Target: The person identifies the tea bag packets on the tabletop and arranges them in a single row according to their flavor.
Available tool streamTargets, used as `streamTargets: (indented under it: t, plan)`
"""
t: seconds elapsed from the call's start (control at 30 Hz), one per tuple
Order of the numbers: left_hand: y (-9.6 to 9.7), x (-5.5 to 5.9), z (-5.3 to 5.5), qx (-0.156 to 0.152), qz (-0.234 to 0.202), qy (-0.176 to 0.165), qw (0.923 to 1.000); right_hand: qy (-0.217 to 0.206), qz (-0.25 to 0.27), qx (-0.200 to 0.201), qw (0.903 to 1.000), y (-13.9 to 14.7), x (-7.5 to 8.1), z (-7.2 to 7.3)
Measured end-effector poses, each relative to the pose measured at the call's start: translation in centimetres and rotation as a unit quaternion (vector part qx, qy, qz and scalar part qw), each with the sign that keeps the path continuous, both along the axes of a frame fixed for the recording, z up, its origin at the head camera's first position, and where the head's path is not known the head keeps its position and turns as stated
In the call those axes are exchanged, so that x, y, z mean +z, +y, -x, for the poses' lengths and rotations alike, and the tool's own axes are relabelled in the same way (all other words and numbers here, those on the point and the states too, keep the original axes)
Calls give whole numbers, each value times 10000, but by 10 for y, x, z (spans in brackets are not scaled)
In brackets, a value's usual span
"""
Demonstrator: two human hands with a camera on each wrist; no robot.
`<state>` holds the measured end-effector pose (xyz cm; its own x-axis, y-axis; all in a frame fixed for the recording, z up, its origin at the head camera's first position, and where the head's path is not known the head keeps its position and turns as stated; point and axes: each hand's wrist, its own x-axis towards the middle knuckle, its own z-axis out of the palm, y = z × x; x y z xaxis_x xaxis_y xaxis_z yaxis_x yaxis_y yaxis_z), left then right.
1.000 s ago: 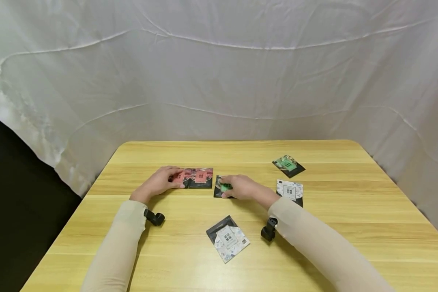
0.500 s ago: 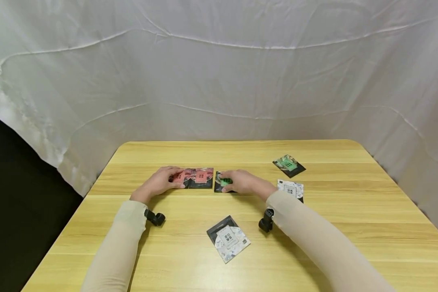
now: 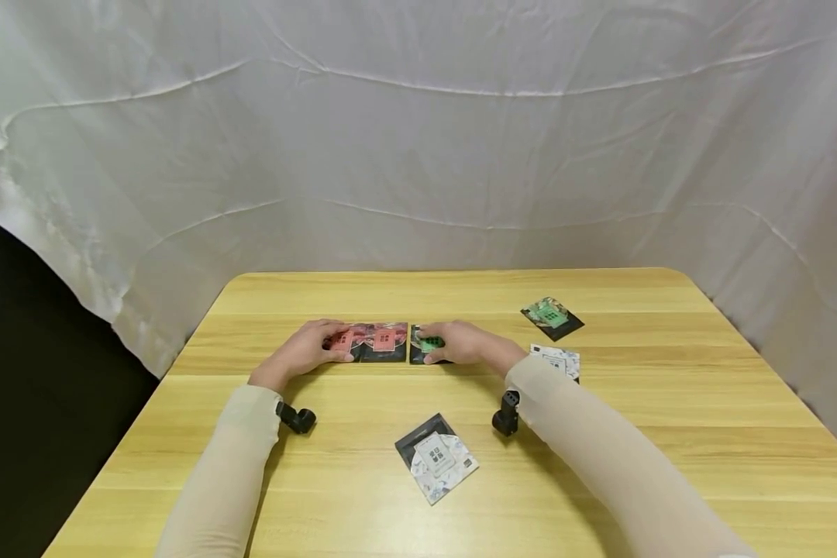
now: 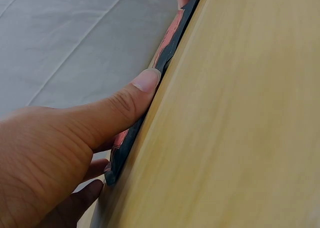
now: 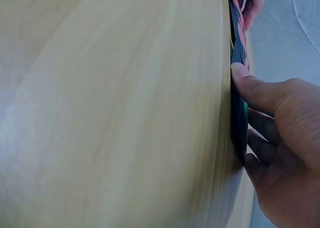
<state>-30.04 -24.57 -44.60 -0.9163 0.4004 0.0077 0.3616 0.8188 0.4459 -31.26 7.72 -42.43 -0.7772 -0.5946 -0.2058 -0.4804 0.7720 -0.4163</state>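
My left hand (image 3: 305, 347) holds a flat black sachet with a red label (image 3: 342, 339), its thumb along the near edge and its other fingers over the left and far side. A second red-labelled sachet (image 3: 384, 342) lies directly to the right, edge to edge with it. With thumb and fingers, my right hand (image 3: 463, 343) grips a black sachet with a green label (image 3: 416, 355), flat on the table beside the red pair, a narrow gap between them. Its right part is hidden under the hand. In the right wrist view the thumb presses the near edge of this green-labelled sachet (image 5: 239, 119).
On the wooden table (image 3: 321, 480), a white-and-black sachet (image 3: 436, 457) lies askew near the front. Another green-labelled sachet (image 3: 552, 318) sits at the back right. Below it, a second white sachet (image 3: 560, 358) is partly covered by my right sleeve. A pale curtain (image 3: 418, 170) hangs behind.
My right hand has slid the green-labelled sachet away from me, bringing it roughly level with the red pair. The left hand and both red-labelled sachets have stayed in place.
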Motion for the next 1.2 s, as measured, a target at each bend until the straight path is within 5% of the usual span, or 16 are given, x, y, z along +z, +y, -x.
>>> streamTargets:
  t: [0.73, 1.2]
  plan:
    - [0, -1, 0, -57, -87, 48, 9999, 132, -359, 265, 9989, -1, 6, 7]
    - [0, -2, 1, -70, -50, 91, 9999, 309, -124, 473, 9983, -2, 6, 7]
